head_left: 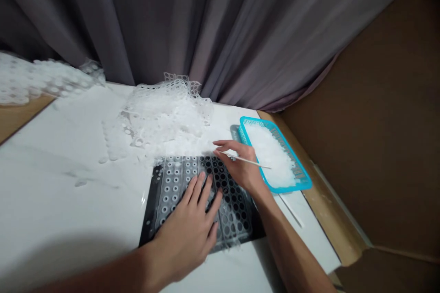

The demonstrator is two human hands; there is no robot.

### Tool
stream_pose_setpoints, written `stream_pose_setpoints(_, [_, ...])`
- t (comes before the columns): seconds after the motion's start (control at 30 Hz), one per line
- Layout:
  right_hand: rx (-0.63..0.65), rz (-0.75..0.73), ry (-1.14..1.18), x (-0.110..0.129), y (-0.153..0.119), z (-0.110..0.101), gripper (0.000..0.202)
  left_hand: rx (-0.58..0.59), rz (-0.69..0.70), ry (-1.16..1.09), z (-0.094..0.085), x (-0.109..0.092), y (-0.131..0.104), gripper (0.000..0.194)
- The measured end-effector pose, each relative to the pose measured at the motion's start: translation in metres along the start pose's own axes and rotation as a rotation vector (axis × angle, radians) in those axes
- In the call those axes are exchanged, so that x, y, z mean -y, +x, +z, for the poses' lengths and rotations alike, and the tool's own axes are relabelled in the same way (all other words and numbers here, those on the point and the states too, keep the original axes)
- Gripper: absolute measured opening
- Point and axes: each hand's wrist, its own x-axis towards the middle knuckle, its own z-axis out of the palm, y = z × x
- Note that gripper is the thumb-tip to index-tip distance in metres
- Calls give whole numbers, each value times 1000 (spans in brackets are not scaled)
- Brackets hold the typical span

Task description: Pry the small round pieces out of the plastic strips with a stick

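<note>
A translucent sheet (167, 190) patterned with rows of rings and round holes lies over a black board (148, 224) on the white table. Flat on this sheet rests my left hand (194, 219), fingers spread and holding nothing. My right hand (240, 160) is above the sheet's far right part, pinching a thin white stick (252, 162) between thumb and fingers. The stick's rear end points right, over the edge of a blue basket (292, 189). Its working tip is hard to make out at the fingertips. White material fills much of the basket.
Beyond the board lies a heap of white perforated scraps (165, 110). More perforated sheeting (44, 80) is at the far left. Another thin stick (290, 210) lies below the basket. A grey curtain (154, 18) hangs behind the table (85, 210), and a brown panel (385, 123) stands right.
</note>
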Motion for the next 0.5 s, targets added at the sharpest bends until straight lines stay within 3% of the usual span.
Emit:
stream_pose_setpoints(0.1, [107,-58,-41,-19,7,19,11,-21,3,-1,1,-1,0,70])
stream_pose_setpoints(0.2, [182,-78,-48,-36,10,22,13,-39,-4,-5,2,-2,0,71])
stream_pose_setpoints(0.5, [184,-64,21,-45,2,24,12,-38,-18,-16,-1,-2,-1,71])
